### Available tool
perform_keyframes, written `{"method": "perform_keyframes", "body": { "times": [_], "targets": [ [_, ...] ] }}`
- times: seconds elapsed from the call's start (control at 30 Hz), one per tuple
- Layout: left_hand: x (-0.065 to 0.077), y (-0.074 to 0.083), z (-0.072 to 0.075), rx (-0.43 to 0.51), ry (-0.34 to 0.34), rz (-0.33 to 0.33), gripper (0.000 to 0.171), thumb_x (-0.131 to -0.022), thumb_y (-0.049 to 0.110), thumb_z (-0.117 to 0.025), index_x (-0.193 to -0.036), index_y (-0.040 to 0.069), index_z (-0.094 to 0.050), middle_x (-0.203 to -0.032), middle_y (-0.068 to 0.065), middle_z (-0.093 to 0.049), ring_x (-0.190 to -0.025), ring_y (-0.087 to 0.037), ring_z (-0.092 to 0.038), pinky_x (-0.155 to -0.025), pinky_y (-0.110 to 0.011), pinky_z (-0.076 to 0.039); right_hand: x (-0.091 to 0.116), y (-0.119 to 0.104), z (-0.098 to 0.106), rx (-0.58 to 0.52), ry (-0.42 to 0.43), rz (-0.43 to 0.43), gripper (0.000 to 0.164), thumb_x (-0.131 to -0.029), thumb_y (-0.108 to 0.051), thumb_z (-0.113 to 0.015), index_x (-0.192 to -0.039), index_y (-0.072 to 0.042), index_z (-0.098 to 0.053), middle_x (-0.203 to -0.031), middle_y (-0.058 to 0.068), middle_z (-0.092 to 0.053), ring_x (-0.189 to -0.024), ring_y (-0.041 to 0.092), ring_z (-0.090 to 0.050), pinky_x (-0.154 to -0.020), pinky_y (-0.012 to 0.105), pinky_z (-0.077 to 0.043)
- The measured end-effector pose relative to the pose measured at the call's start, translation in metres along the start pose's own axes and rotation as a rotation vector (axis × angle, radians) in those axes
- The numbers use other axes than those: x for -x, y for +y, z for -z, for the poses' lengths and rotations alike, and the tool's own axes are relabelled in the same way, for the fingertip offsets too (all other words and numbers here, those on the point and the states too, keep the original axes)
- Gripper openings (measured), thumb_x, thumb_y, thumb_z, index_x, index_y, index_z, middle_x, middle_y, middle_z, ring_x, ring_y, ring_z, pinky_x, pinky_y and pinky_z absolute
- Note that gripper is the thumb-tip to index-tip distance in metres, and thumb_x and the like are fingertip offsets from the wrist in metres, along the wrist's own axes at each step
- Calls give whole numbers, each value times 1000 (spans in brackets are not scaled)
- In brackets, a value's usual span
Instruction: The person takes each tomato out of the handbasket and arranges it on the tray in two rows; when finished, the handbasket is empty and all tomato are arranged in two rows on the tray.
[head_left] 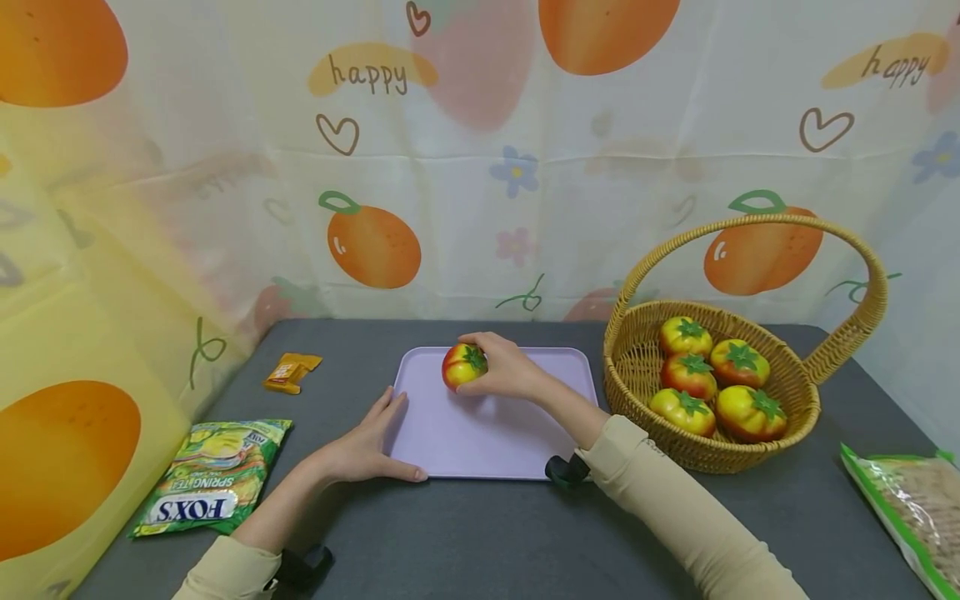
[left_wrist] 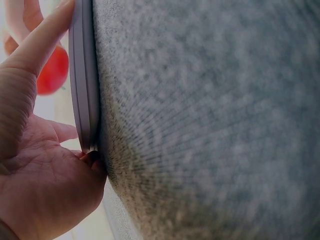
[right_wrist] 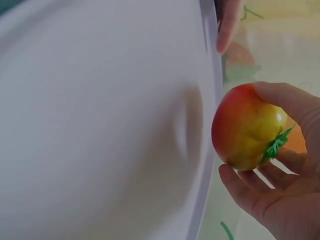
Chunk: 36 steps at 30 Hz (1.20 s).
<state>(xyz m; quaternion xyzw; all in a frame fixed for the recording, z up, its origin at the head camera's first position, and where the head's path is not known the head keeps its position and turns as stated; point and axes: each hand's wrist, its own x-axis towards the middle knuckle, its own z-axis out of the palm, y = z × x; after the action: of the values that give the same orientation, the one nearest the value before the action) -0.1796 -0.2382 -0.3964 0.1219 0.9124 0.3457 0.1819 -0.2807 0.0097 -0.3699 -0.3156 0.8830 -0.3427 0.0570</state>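
In the head view my right hand point(head_left: 510, 367) holds a red-and-yellow tomato with a green leafy top point(head_left: 463, 367) above the back left part of a lilac tray point(head_left: 487, 446). The right wrist view shows the tomato point(right_wrist: 245, 127) between thumb and fingertips, apart from the tray surface. My left hand point(head_left: 360, 446) grips the tray's front left corner, its thumb along the front edge and its fingers at the left side. Close up, the left wrist view shows that thumb on the tray rim point(left_wrist: 82, 75); some fingertips are hidden.
A wicker basket point(head_left: 626, 383) with a tall handle and several similar tomatoes stands right of the tray. On the left lie a green FOX'S candy bag point(head_left: 213, 475) and a small orange packet point(head_left: 291, 372). Another clear-and-green bag point(head_left: 911, 508) sits at the right edge.
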Motion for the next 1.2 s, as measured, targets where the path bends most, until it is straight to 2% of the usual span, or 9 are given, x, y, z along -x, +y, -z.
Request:
{"method": "perform_keyframes", "body": {
  "times": [0.6, 0.87, 1.2],
  "targets": [
    [-1, -2, 1, 3, -4, 11, 119, -75, 48, -82, -156, 3, -8, -159, -25, 11, -144, -48, 1, -108, -68, -14, -30, -9, -20, 30, -44, 12, 73, -78, -25, -78, -141, -3, -48, -136, 14, -52, -118, 27, -49, -99, 41, -43],
    [-1, -3, 0, 0, 2, 4, 120, -73, 48, -83, -156, 2, -7, -159, -24, 11, -145, -46, 1, -109, -67, -15, -37, -13, -24, 61, -64, 14, 75, -78, -26, -78, -141, -1, -47, -137, 15, -51, -119, 28, -49, -101, 42, -41],
    [-1, -3, -1, -2, 0, 0, 121, -73, 48, -83, -156, 3, -7, -159, -23, 12, -145, -45, 1, -109, -66, -16, -40, -14, -29, 33, -61, 1, 77, -78, -30, -80, -142, -3, -46, -140, 15, -49, -124, 28, -47, -104, 43, -38]
  ]
}}
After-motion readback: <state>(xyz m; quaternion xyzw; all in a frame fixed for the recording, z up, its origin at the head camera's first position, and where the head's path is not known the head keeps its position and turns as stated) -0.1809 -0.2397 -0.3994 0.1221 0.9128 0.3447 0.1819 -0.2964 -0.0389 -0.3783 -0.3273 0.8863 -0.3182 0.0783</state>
